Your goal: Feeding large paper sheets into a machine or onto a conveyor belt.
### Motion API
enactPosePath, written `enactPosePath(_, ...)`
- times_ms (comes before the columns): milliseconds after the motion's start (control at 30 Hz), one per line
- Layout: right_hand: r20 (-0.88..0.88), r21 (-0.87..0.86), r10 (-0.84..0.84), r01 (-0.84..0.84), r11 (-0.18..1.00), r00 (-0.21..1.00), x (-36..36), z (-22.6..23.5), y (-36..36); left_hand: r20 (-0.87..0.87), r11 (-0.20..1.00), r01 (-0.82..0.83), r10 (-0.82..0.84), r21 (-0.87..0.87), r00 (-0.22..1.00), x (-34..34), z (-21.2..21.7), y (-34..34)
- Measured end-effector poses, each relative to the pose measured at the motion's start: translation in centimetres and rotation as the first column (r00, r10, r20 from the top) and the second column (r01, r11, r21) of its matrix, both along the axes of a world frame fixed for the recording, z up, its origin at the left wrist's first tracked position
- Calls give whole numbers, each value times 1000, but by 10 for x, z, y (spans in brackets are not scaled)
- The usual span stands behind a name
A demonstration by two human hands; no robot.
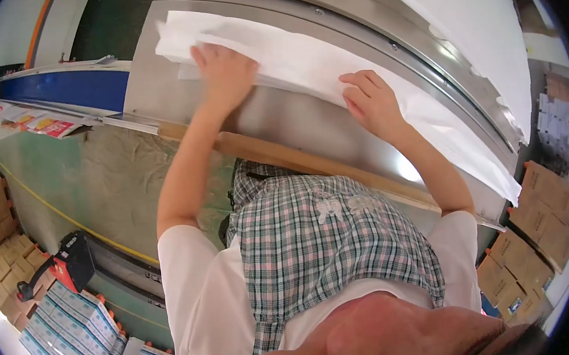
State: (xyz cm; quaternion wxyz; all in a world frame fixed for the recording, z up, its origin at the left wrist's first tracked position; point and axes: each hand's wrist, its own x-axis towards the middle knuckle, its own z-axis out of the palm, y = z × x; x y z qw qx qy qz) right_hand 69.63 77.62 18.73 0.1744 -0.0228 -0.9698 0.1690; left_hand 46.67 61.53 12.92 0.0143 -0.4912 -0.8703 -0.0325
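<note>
On the steel worktop (285, 112), your long white sheet (300, 56) lies as a loosely folded, creased strip, running from the worktop's left part to its right end. Your left hand (226, 73) is over the worktop's left part, at the sheet's near edge, its fingers bent and slightly blurred; whether they pinch the material you cannot tell from this view. Your right hand (373, 104) is over the worktop's middle, by the same edge, half open with the fingers loosely curled and nothing visible in its grasp; contact with the sheet is unclear. A brown strip (289, 153) follows the worktop's near edge, and your checked apron (331, 234) is just before it. Left of the worktop is a blue belt (64, 91), with red-and-white packets (43, 122) alongside; cardboard boxes (548, 214) stand to the worktop's right.
</note>
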Motion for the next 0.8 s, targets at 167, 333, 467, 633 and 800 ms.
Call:
enactPosePath(167,111,-26,64,-62,998,992,-20,-10,2,-20,953,-153,164,263,986,-101,-27,-40)
enactPosePath(333,131,-519,140,-52,853,981,-77,-5,-11,355,812,-327,160,484,921,-159,-42,-87)
enactPosePath(467,186,-552,118,4,834,975,-170,-1,-5,830,868,-497,276,2,486,-159,-36,-105)
enactPosePath(633,528,-605,238,165,779,815,-287,-40,9,944,830,-494,326,-257,57,-140,-45,-98)
enactPosePath(800,704,-704,552,340,623,446,-331,-69,-2,961,827,-503,277,-251,-23,-137,-44,-93)
